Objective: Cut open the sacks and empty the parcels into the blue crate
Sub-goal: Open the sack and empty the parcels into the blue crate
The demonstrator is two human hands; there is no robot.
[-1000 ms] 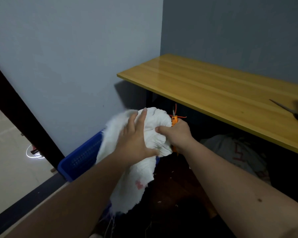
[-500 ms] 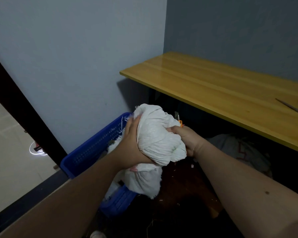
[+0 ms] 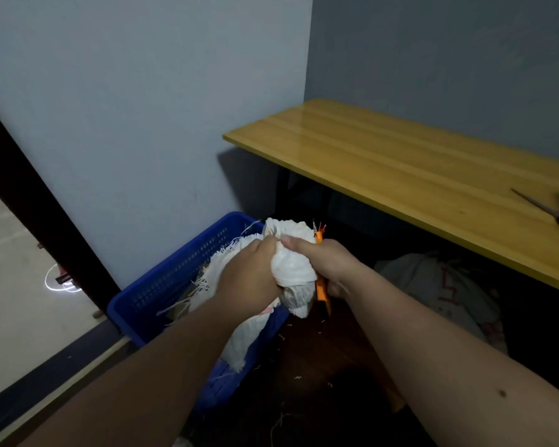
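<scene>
A crumpled white woven sack with frayed edges is bunched between both hands over the right rim of the blue crate. My left hand grips the sack's left side. My right hand grips its right side and also holds an orange-handled cutter, whose tip sticks up behind the thumb. Part of the sack hangs down over the crate's edge. What lies inside the crate is mostly hidden.
A yellow wooden table stands to the right, with a dark tool near its right end. Another filled sack lies on the floor under it. A grey wall is behind the crate. Loose threads litter the dark floor.
Both hands have squeezed the sack into a tighter bundle and lowered it toward the crate. The left hand went from lying spread on the sack to gripping it.
</scene>
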